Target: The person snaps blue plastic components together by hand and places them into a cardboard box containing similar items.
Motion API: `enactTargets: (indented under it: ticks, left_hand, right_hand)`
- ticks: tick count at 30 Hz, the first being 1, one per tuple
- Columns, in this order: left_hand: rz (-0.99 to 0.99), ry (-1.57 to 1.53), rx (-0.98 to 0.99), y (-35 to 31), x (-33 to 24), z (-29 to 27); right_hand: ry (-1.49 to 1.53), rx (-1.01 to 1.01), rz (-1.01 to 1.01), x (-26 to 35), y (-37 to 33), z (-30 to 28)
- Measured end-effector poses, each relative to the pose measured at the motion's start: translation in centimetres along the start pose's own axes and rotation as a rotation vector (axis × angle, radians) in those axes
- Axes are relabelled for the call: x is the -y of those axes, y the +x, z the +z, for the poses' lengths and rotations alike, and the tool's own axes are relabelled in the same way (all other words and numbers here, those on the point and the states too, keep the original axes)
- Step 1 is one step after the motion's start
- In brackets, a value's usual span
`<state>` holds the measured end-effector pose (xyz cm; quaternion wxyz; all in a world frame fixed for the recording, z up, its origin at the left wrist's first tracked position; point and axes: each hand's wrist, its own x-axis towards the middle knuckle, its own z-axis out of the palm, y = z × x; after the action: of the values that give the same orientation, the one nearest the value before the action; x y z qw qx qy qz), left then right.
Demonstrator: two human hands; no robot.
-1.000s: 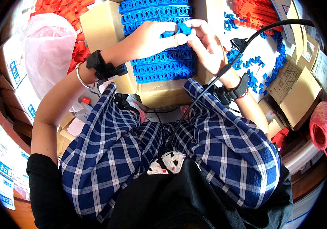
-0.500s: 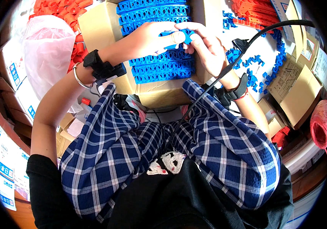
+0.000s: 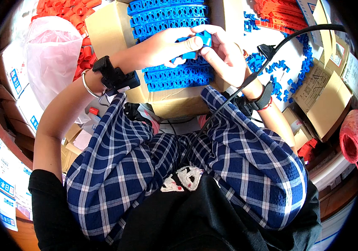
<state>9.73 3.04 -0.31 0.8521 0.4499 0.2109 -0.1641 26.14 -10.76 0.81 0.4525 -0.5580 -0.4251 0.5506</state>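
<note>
Both my hands meet above an open cardboard box [image 3: 175, 108]. Rows of blue plastic clips [image 3: 179, 79] joined in strips fill it. My left hand [image 3: 166, 46] is closed round a few blue plastic clips [image 3: 190, 55], its thumb pressed on them. From the other side, my right hand [image 3: 227, 56] pinches a blue plastic clip [image 3: 204, 38] at the end of that group, thumb and fingers curled. How the clips fit together between the fingers is partly hidden.
Loose blue clips [image 3: 277, 66] lie on the right, below red plastic strips [image 3: 279, 16]. Short red tubes [image 3: 76, 21] are heaped at the left behind a pale plastic bag [image 3: 53, 58]. A black cable [image 3: 267, 58] crosses over my right forearm. Cardboard boxes [image 3: 329, 104] stand at the right.
My right thumb has shifted slightly down and left, and the blue clip in the fingers has turned. My left hand has barely moved and keeps its grip.
</note>
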Motion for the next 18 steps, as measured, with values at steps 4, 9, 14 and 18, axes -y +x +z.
enactTargets:
  ticks: [4,9,14,18]
  left_hand:
    - [0.017,-0.038,-0.070,-0.5,-0.5,1.2]
    - [0.106,-0.131,-0.068,-0.4,-1.2,1.0]
    - [0.095,-0.274,0.072,-0.5,-1.3,0.9]
    - [0.079,-0.234,-0.013,-0.5,-1.8,2.0]
  right_hand:
    - [-0.140,-0.018,-0.031,0.6,0.4,-0.2]
    - [-0.152,-0.262,-0.168,0.4,0.8,0.7]
    - [0.024,-0.257,-0.156,0.7,0.7,1.2]
    - [0.164,-0.207,-0.078,1.0,0.3,1.3]
